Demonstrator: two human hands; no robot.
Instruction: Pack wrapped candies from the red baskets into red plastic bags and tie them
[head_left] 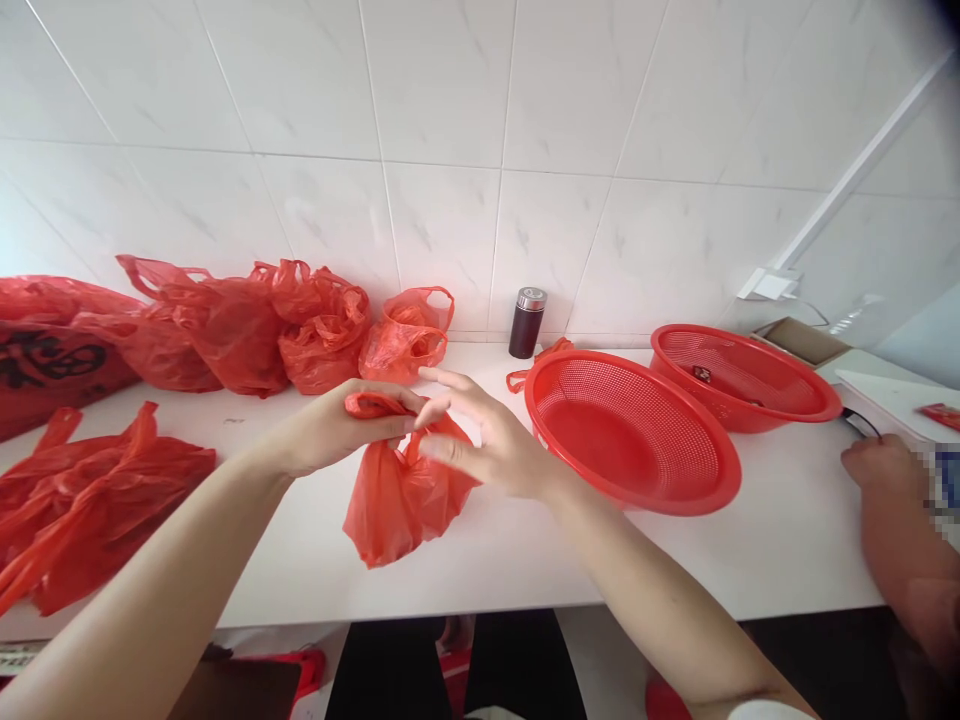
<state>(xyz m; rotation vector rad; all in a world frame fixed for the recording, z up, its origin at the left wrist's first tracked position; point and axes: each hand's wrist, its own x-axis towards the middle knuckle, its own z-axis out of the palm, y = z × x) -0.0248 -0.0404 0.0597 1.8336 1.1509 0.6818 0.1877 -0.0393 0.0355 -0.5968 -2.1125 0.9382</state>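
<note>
A thin red plastic bag (401,500) hangs at the front middle of the white table, its lower part bulging. My left hand (337,430) is closed around the bag's top, with a looped handle showing between thumb and fingers. Over the bag's right side is my right hand (491,440), its fingers spread and its thumb apart from them. Those fingertips are close to the bag's mouth; whether they touch the plastic is hard to see. The contents of the bag are hidden.
Several filled red bags (240,330) line the wall at left, and another red bag (112,490) lies nearer. A dark flask (527,325) stands by the wall. Two red mesh baskets, a front basket (630,430) and a rear basket (742,370), sit at right. Another person's hand (889,465) rests beyond them.
</note>
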